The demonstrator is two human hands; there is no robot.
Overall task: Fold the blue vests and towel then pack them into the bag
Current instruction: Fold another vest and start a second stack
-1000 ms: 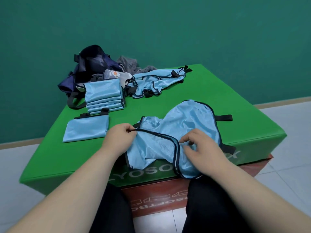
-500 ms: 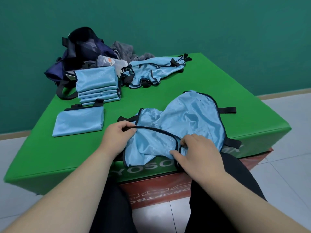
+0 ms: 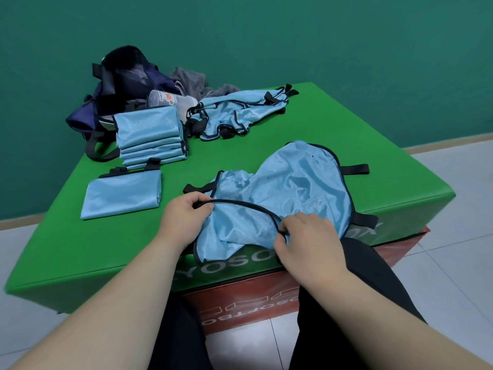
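On the green counter [image 3: 346, 124], take the stack of folded vests [image 3: 150, 134] as the marker. Behind the stack and to its left slumps the dark blue bag [image 3: 120, 84], its mouth open. Just in front of the stack, a little to its left, one folded vest [image 3: 122, 196] lies flat by itself. Just behind the stack's right corner a clear bottle [image 3: 170, 101] lies on its side, and farther behind the stack is a crumpled grey towel [image 3: 192, 80]. Right of the stack, just beside it, sprawls a rumpled vest [image 3: 240, 113], not folded. In front of the stack and to its right, the left hand [image 3: 184, 222] pinches the black-trimmed edge of a spread vest [image 3: 298, 188], whose near edge hangs over the counter's front. Farthest right from the stack, the right hand [image 3: 306, 244] pinches the same edge, fingers curled round it
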